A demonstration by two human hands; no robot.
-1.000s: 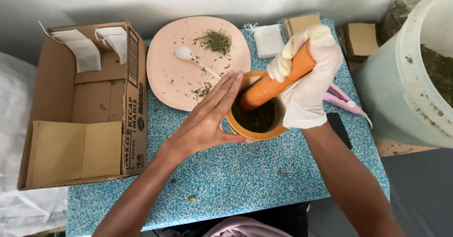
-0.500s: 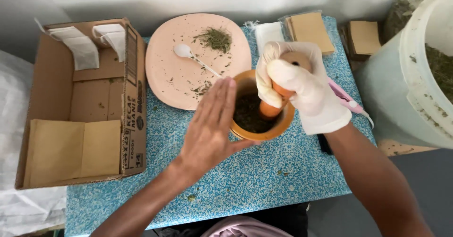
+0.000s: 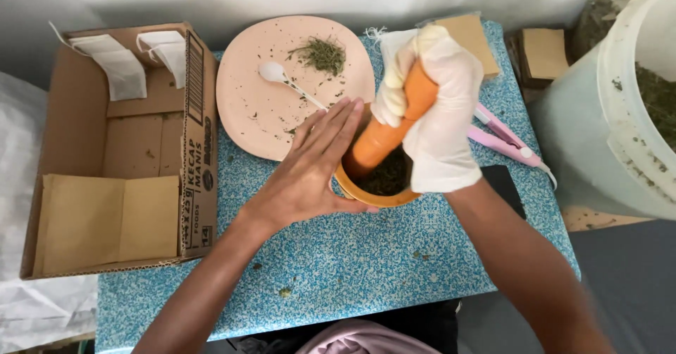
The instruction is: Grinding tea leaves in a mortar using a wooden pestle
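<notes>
An orange mortar with dark green crushed herbs inside stands on the blue speckled table. My right hand, in a white glove, grips an orange pestle that leans to the upper right with its tip down in the herbs. My bare left hand lies flat with fingers straight, pressed against the mortar's left rim. Behind the mortar sits a pink plate with a small pile of dried herbs and a white spoon.
An open cardboard box with paper filter bags and a brown sheet stands at the left. A large white bucket of herbs is at the right. A pink tool and brown cardboard pieces lie behind my right hand.
The pestle swung from leaning right to nearly upright and now leans right again inside the mortar. My left hand stays flat against the mortar's left side.
</notes>
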